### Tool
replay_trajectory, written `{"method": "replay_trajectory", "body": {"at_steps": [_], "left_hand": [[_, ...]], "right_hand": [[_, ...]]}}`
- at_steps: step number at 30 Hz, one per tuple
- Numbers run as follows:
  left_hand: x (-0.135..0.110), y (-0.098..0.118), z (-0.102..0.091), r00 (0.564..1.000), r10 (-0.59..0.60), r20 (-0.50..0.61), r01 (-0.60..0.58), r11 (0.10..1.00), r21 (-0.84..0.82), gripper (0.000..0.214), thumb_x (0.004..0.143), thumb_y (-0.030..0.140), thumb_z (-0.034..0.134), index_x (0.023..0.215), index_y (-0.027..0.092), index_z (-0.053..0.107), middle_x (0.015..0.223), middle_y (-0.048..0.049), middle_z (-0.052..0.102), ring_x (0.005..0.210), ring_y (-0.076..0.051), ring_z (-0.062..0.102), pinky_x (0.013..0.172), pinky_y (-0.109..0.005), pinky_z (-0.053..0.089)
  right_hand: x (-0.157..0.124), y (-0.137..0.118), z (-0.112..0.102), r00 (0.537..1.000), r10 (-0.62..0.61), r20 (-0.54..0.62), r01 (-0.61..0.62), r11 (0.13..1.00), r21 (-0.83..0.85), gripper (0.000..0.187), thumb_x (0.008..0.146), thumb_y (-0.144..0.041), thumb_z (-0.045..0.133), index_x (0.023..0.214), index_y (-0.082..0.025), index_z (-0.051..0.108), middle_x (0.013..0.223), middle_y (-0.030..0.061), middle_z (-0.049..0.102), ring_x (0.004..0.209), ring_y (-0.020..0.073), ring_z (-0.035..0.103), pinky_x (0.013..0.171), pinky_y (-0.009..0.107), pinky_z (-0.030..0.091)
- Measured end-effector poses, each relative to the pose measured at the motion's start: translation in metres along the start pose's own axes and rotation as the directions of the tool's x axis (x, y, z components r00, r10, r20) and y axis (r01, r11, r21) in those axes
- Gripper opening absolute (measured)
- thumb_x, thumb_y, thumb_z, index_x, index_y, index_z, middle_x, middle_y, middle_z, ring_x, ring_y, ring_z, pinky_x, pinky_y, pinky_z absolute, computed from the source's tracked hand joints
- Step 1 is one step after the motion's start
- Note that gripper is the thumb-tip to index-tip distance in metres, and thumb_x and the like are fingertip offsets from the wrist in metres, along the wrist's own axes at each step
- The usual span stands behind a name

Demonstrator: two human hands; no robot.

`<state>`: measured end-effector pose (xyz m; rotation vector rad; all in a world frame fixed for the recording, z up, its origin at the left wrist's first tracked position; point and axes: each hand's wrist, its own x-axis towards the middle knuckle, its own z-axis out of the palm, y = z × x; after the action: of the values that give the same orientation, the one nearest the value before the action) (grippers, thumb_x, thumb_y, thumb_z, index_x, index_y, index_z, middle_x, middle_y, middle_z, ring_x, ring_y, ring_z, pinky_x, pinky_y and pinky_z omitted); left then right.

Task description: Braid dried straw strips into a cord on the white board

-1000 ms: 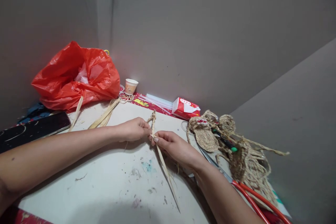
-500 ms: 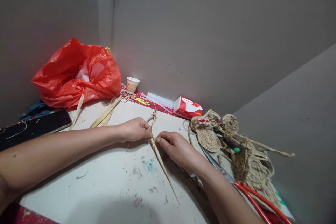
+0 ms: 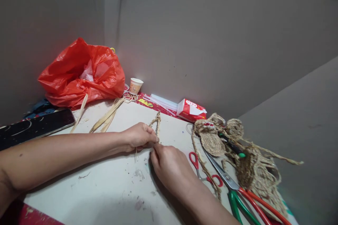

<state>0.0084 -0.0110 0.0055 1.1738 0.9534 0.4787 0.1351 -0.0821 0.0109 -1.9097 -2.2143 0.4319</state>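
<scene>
A twisted husk cord [image 3: 158, 123], tan and rough, rises in a narrow loop beyond my fingers over the white table. My left hand [image 3: 142, 136] pinches the lower end of this cord between thumb and fingers. Right beside it, my right hand [image 3: 170, 167] is closed with its back toward me, its fingertips meeting the left ones at the cord. The loose tail of husk is hidden beneath my right hand. To the left lie flat dry husk strips [image 3: 107, 116], apart from both hands.
At the back left sits a red plastic bag [image 3: 84, 74], with a black phone [image 3: 39, 128] before it. A paper cup [image 3: 136, 86] and a tissue pack [image 3: 190, 110] line the back. On the right are red-handled scissors [image 3: 194, 160], large shears [image 3: 224, 175] and coiled cord pieces [image 3: 211, 142].
My right hand has turned over and closed in against the left fingers, covering the loose husk tail. The small red scissors and green handles now show. The view has shifted slightly.
</scene>
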Motion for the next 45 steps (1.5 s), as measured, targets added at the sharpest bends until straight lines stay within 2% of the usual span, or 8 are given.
{"method": "replay_trajectory", "body": {"at_steps": [5, 7, 10, 16, 26, 31, 39, 45], "left_hand": [[0.003, 0.002, -0.002, 0.999, 0.046, 0.011, -0.046, 0.999, -0.013, 0.015, 0.065, 0.022, 0.06, 0.056, 0.017, 0.049, 0.034, 0.0088, 0.034, 0.03, -0.004, 0.024, 0.033, -0.02, 0.013], [0.003, 0.004, -0.003, 0.998, 0.053, 0.027, -0.052, 0.998, -0.022, 0.015, 0.065, 0.023, 0.06, 0.056, 0.017, 0.049, 0.034, 0.0088, 0.035, 0.03, -0.004, 0.024, 0.033, -0.02, 0.013], [0.001, 0.006, -0.003, 0.998, 0.057, 0.037, -0.056, 0.998, -0.018, 0.016, 0.065, 0.024, 0.061, 0.057, 0.017, 0.049, 0.034, 0.0096, 0.033, 0.03, -0.004, 0.022, 0.033, -0.02, 0.014], [-0.001, 0.004, -0.002, 0.99, 0.123, 0.066, -0.123, 0.992, 0.001, 0.02, 0.062, 0.026, 0.063, 0.055, 0.017, 0.046, 0.037, 0.0092, 0.036, 0.032, -0.003, 0.025, 0.036, -0.022, 0.014], [-0.001, 0.009, -0.012, 0.978, 0.059, 0.202, -0.066, 0.997, 0.029, 0.022, 0.068, 0.037, 0.062, 0.067, 0.016, 0.054, 0.041, 0.0101, 0.029, 0.036, -0.004, 0.019, 0.038, -0.022, 0.012], [-0.003, 0.024, -0.029, 0.964, 0.043, 0.263, -0.128, 0.939, 0.319, 0.028, 0.073, 0.043, 0.056, 0.074, 0.015, 0.058, 0.043, 0.0092, 0.029, 0.039, -0.006, 0.021, 0.038, -0.02, 0.016], [-0.02, 0.062, -0.058, 0.984, -0.118, 0.131, -0.025, 0.642, 0.767, 0.024, 0.074, 0.039, 0.051, 0.063, 0.018, 0.049, 0.049, 0.0048, 0.043, 0.043, -0.009, 0.039, 0.042, -0.02, 0.033], [-0.049, 0.1, -0.108, 0.972, 0.095, -0.214, 0.142, 0.489, 0.861, 0.012, 0.07, 0.022, 0.053, 0.059, 0.017, 0.05, 0.051, 0.0014, 0.053, 0.045, -0.009, 0.047, 0.045, -0.019, 0.033]], "right_hand": [[-0.006, 0.007, -0.028, 0.939, -0.214, 0.269, 0.143, 0.955, 0.26, 0.036, 0.085, -0.035, 0.048, 0.053, -0.019, 0.045, 0.051, -0.0002, 0.05, 0.046, 0.0116, 0.039, 0.047, 0.026, 0.024], [0.003, 0.019, -0.035, 0.994, -0.07, 0.084, 0.035, 0.932, 0.362, 0.04, 0.087, -0.043, 0.044, 0.055, -0.019, 0.047, 0.049, -0.0006, 0.049, 0.046, 0.0117, 0.04, 0.047, 0.025, 0.027], [0.023, 0.033, -0.03, 0.967, 0.168, -0.192, -0.044, 0.85, 0.526, 0.036, 0.086, -0.048, 0.045, 0.067, -0.018, 0.053, 0.06, 0.0024, 0.057, 0.054, 0.0137, 0.049, 0.051, 0.025, 0.035], [0.036, 0.032, -0.004, 0.945, 0.039, 0.323, -0.3, 0.489, 0.819, 0.038, 0.084, -0.051, 0.044, 0.063, -0.02, 0.044, 0.045, -0.0072, 0.039, 0.034, 0.0056, 0.026, 0.035, 0.019, 0.02], [0.041, 0.043, -0.011, 0.916, -0.069, 0.395, -0.335, 0.408, 0.849, 0.039, 0.081, -0.043, 0.051, 0.054, -0.02, 0.036, 0.041, -0.0105, 0.026, 0.035, 0.0036, 0.013, 0.034, 0.02, 0.008], [0.042, 0.041, -0.008, 0.912, -0.118, 0.393, -0.336, 0.331, 0.881, 0.035, 0.081, -0.039, 0.048, 0.055, -0.021, 0.032, 0.04, -0.0116, 0.024, 0.034, 0.0038, 0.011, 0.033, 0.019, 0.007], [0.044, 0.038, -0.005, 0.917, -0.142, 0.373, -0.329, 0.257, 0.908, 0.034, 0.082, -0.035, 0.046, 0.054, -0.021, 0.032, 0.04, -0.0113, 0.025, 0.034, 0.0036, 0.012, 0.032, 0.017, 0.008], [0.044, 0.042, -0.004, 0.904, -0.18, 0.388, -0.337, 0.26, 0.905, 0.038, 0.081, -0.039, 0.048, 0.052, -0.021, 0.031, 0.039, -0.0107, 0.025, 0.033, 0.0029, 0.012, 0.032, 0.016, 0.009]]}}
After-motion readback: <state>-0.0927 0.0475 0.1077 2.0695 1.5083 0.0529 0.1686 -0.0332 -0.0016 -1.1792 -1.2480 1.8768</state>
